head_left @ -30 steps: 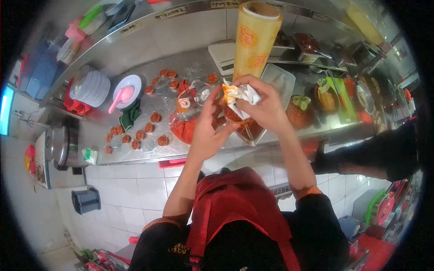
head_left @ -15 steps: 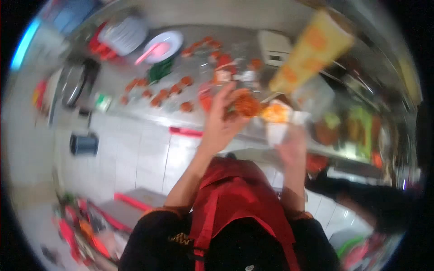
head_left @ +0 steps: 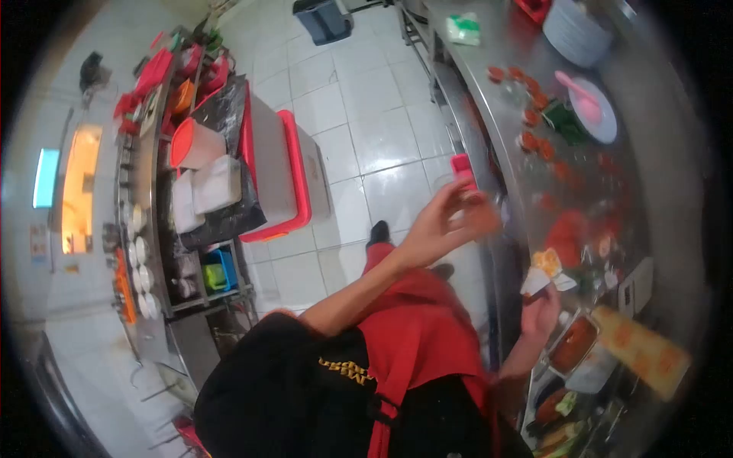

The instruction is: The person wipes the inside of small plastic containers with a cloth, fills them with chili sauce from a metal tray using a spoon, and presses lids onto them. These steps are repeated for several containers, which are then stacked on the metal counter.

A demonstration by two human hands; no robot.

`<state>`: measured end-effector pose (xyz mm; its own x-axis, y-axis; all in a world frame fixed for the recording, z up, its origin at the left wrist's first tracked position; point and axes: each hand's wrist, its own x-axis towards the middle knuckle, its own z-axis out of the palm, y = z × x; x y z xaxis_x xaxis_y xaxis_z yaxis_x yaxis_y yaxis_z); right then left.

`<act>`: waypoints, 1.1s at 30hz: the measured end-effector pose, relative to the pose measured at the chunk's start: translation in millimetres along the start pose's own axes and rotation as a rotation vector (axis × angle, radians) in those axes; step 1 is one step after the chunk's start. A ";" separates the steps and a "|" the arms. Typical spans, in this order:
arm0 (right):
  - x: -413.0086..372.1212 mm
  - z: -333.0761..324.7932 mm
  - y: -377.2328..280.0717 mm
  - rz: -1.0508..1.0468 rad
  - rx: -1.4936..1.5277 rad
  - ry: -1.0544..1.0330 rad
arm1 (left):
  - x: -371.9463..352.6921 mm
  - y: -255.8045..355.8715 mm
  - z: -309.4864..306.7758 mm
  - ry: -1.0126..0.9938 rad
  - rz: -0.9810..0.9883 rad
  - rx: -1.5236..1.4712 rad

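Observation:
My left hand [head_left: 441, 230] is held over the counter's near edge, its fingers curled round a round orange-red thing [head_left: 482, 217]. Motion blur hides what kind of food or cup that is. Lower right, my right hand [head_left: 540, 314] grips a white paper wrapper [head_left: 534, 281] with yellow-orange food [head_left: 547, 262] showing at its open top. Past the wrapper, a blurred red item [head_left: 566, 235] lies on the steel counter [head_left: 527, 179]. Several small cups of orange-red sauce [head_left: 528, 142] stand further along it, near a white plate [head_left: 603, 124] with a pink spoon [head_left: 578, 88].
A metal pan of reddish-brown food [head_left: 574, 345], a yellow patterned carton [head_left: 641, 353] and a white scale [head_left: 635, 286] are to the right. Leftward stand a red-rimmed cooler box [head_left: 294, 179] and a shelf rack [head_left: 156, 206]. A grey bin [head_left: 324, 21] is on the tiled floor.
My view has turned left, bringing the rack and cooler box into sight. My left hand has drawn away from the wrapper, still holding the orange-red thing. My right hand keeps the wrapper.

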<state>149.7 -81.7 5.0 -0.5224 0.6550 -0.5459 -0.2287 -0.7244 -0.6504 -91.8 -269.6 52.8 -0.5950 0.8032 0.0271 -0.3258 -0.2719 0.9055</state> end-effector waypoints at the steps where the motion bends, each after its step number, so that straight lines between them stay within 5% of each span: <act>1: 7.6 14.9 9.7 -0.009 -0.025 -0.025 | -12.8 4.5 -22.0 0.064 -0.005 0.015; 11: 84.8 240.8 166.3 0.029 -0.340 -0.280 | -104.2 96.1 -227.1 0.554 0.210 0.027; 14: 139.0 241.8 211.6 0.100 -0.372 -0.313 | -100.2 134.6 -273.0 0.685 0.321 0.126; 17: 158.7 269.3 224.6 0.351 -0.056 -0.260 | -79.5 174.7 -314.0 0.703 0.410 0.227; 24: 217.2 355.7 216.6 0.344 0.242 -0.228 | 14.5 204.9 -395.5 0.681 0.400 0.139; 28: 343.9 375.1 228.1 0.369 0.075 -0.356 | 79.0 204.1 -435.0 0.679 0.406 0.056; 29: 356.5 405.4 225.0 0.410 0.111 -0.271 | 92.7 202.1 -439.4 0.695 0.399 0.040; 33: 386.4 543.5 213.1 0.201 -0.258 -0.506 | 141.6 221.3 -470.9 0.777 0.443 0.000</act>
<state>-547.4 -99.9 -57.4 -0.8752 0.2814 -0.3934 0.0887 -0.7063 -0.7024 -594.2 -465.6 57.5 -0.9961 0.0387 0.0794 0.0519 -0.4716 0.8803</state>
